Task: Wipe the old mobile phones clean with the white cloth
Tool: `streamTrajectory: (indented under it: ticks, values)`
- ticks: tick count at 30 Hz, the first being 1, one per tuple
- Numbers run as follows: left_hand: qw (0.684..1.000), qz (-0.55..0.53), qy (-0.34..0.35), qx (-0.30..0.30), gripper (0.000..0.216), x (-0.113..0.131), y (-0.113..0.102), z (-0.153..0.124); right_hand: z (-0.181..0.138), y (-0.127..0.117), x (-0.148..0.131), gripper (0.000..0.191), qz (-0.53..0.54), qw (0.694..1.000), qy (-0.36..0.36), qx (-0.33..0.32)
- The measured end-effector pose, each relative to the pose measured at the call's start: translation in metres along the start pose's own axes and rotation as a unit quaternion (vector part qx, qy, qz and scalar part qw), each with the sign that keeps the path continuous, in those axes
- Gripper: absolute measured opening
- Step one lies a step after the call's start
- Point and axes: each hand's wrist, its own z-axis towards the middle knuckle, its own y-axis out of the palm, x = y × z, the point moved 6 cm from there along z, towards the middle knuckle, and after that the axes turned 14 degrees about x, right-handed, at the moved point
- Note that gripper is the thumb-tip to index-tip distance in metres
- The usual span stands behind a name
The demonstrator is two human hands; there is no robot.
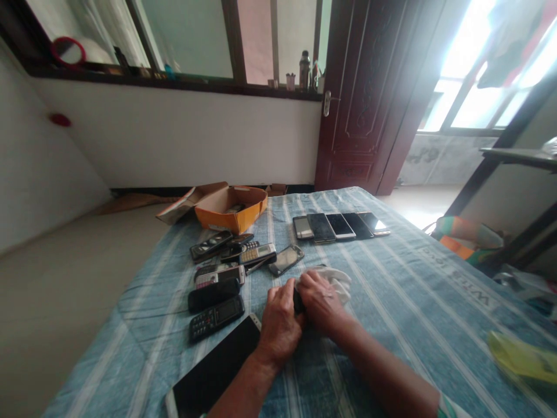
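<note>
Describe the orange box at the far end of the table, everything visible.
The orange box looks like cardboard: orange outside, plain brown inside. It stands open, upright, its brown lid flap folded out to the left. It sits on the striped tablecloth near the far left corner. Something dark lies inside, unclear what. The left hand and right hand clasp a small dark object, well clear of it.

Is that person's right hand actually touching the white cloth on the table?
Touching. The head view shows the right hand closed over the white cloth, which bunches out from under its fingers with no gap.
</note>
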Motion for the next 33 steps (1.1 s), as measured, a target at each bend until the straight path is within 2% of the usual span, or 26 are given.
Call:
streamTrajectory:
  ticks: [3,10,12,18,20,24,27,30,33]
  values:
    - [1.0,0.003,-0.01,-0.008,0.06,-0.003,0.001,-0.002,-0.001,-0.001,-0.005,0.02,0.016,1.0,-0.016,-0.003]
    - [0.999,0.022,-0.033,-0.001,0.063,-0.004,0.003,-0.002,-0.002,-0.009,0.041,0.025,-0.037,0.996,0.075,0.005]
    - [0.999,0.023,-0.039,-0.005,0.065,-0.004,0.003,-0.002,-0.004,-0.007,0.038,0.024,-0.031,0.997,0.072,0.002]
    - [0.999,0.029,-0.029,-0.015,0.064,-0.003,0.0,-0.002,-0.009,-0.003,0.006,0.019,0.031,0.999,-0.013,-0.008]
    - [0.999,0.042,-0.023,-0.009,0.064,-0.002,-0.001,-0.002,-0.007,-0.004,0.01,0.02,0.02,1.0,0.001,-0.009]
    - [0.997,0.073,-0.019,0.005,0.067,0.001,-0.004,-0.001,-0.004,-0.008,0.04,0.026,-0.031,0.996,0.081,0.005]
    - [0.996,0.089,-0.014,0.002,0.067,0.004,-0.006,0.0,-0.004,-0.01,0.056,0.029,-0.051,0.992,0.115,0.009]
    - [0.995,0.096,-0.012,-0.003,0.067,0.006,-0.008,0.001,-0.003,-0.011,0.056,0.03,-0.051,0.991,0.12,0.004]
    - [0.995,0.094,-0.015,-0.009,0.067,0.004,-0.007,0.0,-0.003,-0.009,0.04,0.027,-0.035,0.995,0.09,-0.005]
